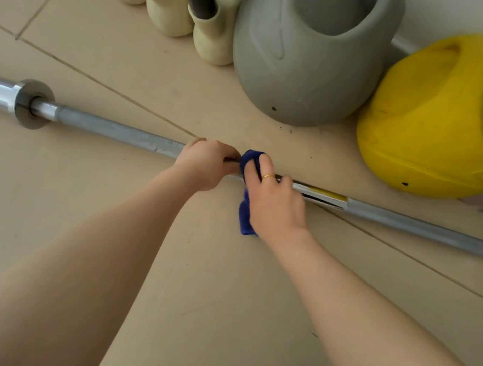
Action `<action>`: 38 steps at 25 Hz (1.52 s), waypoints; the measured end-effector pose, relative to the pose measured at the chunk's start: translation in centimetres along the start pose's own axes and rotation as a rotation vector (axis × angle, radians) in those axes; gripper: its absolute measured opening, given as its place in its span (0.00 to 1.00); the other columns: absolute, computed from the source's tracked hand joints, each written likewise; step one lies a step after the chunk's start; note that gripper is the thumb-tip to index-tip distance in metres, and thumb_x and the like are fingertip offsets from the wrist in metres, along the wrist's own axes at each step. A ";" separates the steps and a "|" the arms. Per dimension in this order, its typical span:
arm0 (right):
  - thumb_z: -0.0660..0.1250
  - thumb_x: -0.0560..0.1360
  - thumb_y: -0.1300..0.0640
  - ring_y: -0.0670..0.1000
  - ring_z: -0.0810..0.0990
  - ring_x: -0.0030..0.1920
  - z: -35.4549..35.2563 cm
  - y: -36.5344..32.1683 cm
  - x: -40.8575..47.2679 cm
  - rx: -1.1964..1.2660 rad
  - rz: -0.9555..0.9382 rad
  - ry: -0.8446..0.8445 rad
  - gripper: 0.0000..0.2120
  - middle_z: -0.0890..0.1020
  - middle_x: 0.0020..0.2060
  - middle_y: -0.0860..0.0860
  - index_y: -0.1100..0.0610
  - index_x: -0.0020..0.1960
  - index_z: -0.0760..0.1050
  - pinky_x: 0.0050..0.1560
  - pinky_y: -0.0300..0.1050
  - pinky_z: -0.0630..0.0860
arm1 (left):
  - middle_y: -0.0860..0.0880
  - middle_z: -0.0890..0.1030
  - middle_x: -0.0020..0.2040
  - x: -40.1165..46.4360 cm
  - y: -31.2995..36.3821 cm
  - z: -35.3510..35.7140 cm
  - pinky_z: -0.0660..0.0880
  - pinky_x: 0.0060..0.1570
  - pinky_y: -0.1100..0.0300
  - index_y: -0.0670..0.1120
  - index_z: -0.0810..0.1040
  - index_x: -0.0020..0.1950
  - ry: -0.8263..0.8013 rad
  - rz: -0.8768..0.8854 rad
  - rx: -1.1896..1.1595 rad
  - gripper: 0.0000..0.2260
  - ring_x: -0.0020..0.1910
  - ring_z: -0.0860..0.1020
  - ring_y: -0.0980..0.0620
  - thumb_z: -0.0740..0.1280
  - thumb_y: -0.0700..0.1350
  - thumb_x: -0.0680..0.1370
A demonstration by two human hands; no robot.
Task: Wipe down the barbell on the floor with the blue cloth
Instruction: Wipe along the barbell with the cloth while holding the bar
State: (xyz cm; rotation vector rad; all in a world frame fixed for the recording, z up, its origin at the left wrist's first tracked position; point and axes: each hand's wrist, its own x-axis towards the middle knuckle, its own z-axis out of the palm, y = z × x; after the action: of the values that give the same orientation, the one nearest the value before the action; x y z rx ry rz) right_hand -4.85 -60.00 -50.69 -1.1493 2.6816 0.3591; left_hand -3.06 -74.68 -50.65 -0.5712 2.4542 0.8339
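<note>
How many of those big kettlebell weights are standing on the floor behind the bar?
2 show whole: a grey kettlebell behind the barbell, a yellow kettlebell to its right. A greenish one may sit at the right edge.

This is a workout space, a gym or a home training corner. A steel barbell (115,129) lies across a beige tiled floor (215,290). At twelve o'clock a large grey kettlebell (307,50) stands by the white wall (454,14), a yellow kettlebell (448,121) at two o'clock, and cream kettlebells (165,0) with dark handles at eleven o'clock.
</note>
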 end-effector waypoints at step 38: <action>0.66 0.74 0.52 0.57 0.74 0.61 -1.7 2.6 2.0 0.402 -0.221 -0.101 0.26 0.74 0.62 0.55 0.59 0.68 0.62 0.51 0.51 0.74 | 0.48 0.61 0.75 -4.8 5.2 1.9 0.58 0.72 0.55 0.46 0.43 0.77 0.090 -0.179 0.124 0.33 0.74 0.59 0.47 0.56 0.35 0.77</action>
State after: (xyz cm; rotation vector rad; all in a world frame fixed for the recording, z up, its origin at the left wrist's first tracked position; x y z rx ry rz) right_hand -8.22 -60.13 -49.27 -1.2397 2.3588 -0.1489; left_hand -1.39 -68.54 -47.02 -0.7840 2.4694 0.5919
